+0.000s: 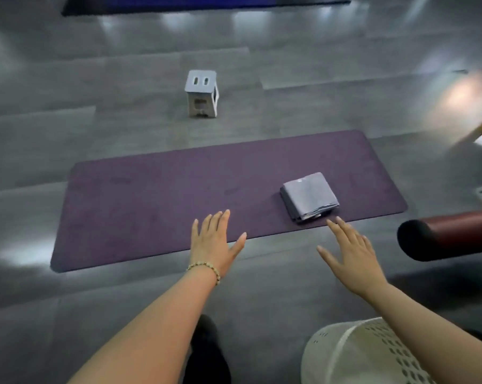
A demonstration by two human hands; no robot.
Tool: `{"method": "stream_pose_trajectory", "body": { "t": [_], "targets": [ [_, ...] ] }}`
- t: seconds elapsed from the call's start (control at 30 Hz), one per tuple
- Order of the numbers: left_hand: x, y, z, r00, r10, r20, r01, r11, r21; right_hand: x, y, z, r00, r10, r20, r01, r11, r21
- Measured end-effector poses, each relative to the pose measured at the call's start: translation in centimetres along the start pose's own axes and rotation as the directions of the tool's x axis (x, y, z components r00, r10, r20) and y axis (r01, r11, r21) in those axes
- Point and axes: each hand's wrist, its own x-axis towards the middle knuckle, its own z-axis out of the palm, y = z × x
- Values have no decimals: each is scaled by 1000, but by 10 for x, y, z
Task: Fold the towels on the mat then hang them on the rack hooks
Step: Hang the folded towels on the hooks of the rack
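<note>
A purple mat point(156, 200) lies across the grey floor. On its right part sits a stack of folded pale grey towels point(309, 196). My left hand point(216, 241) reaches out flat over the mat's near edge, fingers straight and spread, holding nothing. My right hand point(349, 252) stretches forward with straight fingers, its fingertips just short of the near corner of the towel stack, not touching it. No rack or hooks are in view.
A small grey folding stool point(202, 92) stands on the floor beyond the mat. A white perforated basket point(353, 356) is at the bottom right under my right forearm. A dark red roll point(450, 236) lies at the right edge. Another dark mat point(179, 4) lies far back.
</note>
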Motion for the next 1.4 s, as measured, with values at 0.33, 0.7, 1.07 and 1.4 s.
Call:
{"method": "stream_pose_trajectory", "body": {
  "t": [0.33, 0.7, 1.07, 1.4],
  "targets": [
    [203, 24, -3, 953, 224, 206, -270, 933, 237, 156, 31, -9, 966, 252, -60, -235, 950, 208],
    [344, 140, 57, 938, 266, 222, -276, 961, 13, 289, 119, -15, 975, 222, 18, -221, 953, 207],
    [477, 138, 223, 908, 170, 383, -165, 985, -47, 404, 205, 131, 928, 329, 175, -365, 895, 256],
    [565, 120, 397, 861, 121, 494, 13, 965, -261, 457, 274, 302, 845, 397, 358, -485, 851, 201]
  ]
}}
